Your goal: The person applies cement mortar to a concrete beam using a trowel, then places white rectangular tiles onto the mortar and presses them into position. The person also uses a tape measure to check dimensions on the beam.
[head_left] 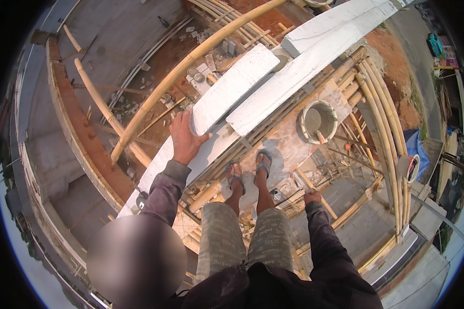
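Observation:
My left hand lies with fingers spread against the near end of a white lightweight concrete block, thumb apart toward the wall's top face. This block sits along the far side of the wall top. Beside it, a dark gap apart, runs a longer white block row, with another white block farther up. My right hand is held low at the right of my legs, its fingers curled closed. What it grips, if anything, is too small to make out.
I stand in sandals on a plank platform of bamboo scaffolding. A round bucket of grey mortar stands on it to the right. Bamboo poles rise at the right; a long curved pole crosses beyond the wall. Rubble lies far below.

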The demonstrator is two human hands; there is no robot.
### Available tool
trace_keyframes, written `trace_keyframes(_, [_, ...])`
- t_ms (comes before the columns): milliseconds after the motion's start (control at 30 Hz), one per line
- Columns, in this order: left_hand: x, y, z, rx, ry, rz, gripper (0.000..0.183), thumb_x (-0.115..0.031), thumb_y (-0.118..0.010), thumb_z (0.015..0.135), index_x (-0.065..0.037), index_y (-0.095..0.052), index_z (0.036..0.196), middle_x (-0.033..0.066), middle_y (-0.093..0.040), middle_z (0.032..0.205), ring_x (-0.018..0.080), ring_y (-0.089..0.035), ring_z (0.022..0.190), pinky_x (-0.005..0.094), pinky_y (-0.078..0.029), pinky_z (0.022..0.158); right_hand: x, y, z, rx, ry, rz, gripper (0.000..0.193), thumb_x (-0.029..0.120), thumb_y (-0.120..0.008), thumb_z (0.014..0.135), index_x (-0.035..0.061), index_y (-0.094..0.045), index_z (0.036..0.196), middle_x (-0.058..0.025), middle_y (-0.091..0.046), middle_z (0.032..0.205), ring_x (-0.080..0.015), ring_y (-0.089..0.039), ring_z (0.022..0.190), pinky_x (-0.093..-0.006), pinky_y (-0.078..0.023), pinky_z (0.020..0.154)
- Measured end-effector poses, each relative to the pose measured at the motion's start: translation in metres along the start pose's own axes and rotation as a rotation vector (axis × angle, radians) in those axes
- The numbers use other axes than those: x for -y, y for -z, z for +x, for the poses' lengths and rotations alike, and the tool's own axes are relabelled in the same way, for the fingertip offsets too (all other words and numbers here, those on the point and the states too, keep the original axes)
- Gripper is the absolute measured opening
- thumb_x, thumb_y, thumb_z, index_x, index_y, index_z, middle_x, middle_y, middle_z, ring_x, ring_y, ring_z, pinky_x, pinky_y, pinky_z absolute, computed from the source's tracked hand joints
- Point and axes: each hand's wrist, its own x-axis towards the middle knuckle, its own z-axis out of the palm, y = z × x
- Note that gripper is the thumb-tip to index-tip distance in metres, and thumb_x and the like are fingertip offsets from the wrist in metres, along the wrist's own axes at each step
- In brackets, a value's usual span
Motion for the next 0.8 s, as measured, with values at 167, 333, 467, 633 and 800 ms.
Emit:
trace_keyframes(167, [-0.014, -0.007, 0.012, 0.016, -0.048, 0.029, 0.097, -0.027, -0.091, 0.054, 0.004, -0.046, 0.134, 0.0172, -0.051, 0.119, 0.0354, -0.047, 0.113, 0.0444, -0.035, 0.097, 0.032, 0.009, -0.017, -0.022, 0.002, 0.029, 0.018, 0.015, -0.067, 0.072, 0.0072, -0.073, 0.087, -0.0142, -0.072, 0.087, -0.0294, -0.07, 0.086, -0.0381, -0.055, 0.081])
trace_keyframes(333, [-0.024, -0.017, 0.023, 0.013, -0.065, 0.033, 0.101, -0.03, -0.092, 0.051, 0.003, -0.046, 0.134, 0.0173, -0.051, 0.12, 0.0357, -0.047, 0.114, 0.0441, -0.035, 0.097, 0.028, -0.001, -0.012, 0.03, 0.022, 0.018, 0.019, 0.014, -0.065, 0.072, 0.0071, -0.072, 0.089, -0.0159, -0.072, 0.086, -0.0306, -0.07, 0.087, -0.0377, -0.055, 0.081])
trace_keyframes(467, [-0.029, -0.027, 0.032, 0.041, -0.058, 0.031, 0.104, -0.034, -0.092, 0.049, 0.003, -0.045, 0.134, 0.0174, -0.052, 0.12, 0.0358, -0.047, 0.113, 0.0454, -0.036, 0.097, 0.026, -0.007, -0.009, -0.03, 0.039, -0.186, 0.019, 0.013, -0.064, 0.073, 0.0075, -0.072, 0.09, -0.0162, -0.072, 0.086, -0.0312, -0.07, 0.087, -0.0384, -0.055, 0.08])
trace_keyframes(633, [-0.031, -0.035, 0.043, 0.074, -0.072, 0.045, 0.11, -0.035, -0.093, 0.045, 0.003, -0.043, 0.136, 0.0194, -0.051, 0.12, 0.0385, -0.047, 0.117, 0.0457, -0.038, 0.099, 0.033, -0.003, -0.015, 0.08, -0.126, -0.004, 0.02, 0.012, -0.063, 0.074, 0.008, -0.072, 0.091, -0.017, -0.072, 0.093, -0.0319, -0.07, 0.092, -0.039, -0.054, 0.082])
trace_keyframes(800, [-0.031, -0.041, 0.053, 0.094, -0.174, 0.072, 0.116, -0.037, -0.093, 0.046, 0.003, -0.038, 0.14, 0.0222, -0.048, 0.12, 0.0407, -0.047, 0.115, 0.0451, -0.04, 0.097, 0.025, -0.009, -0.017, 0.068, -0.136, 0.015, 0.022, 0.013, -0.061, 0.074, 0.008, -0.071, 0.093, -0.0174, -0.071, 0.095, -0.0344, -0.068, 0.094, -0.0401, -0.054, 0.083])
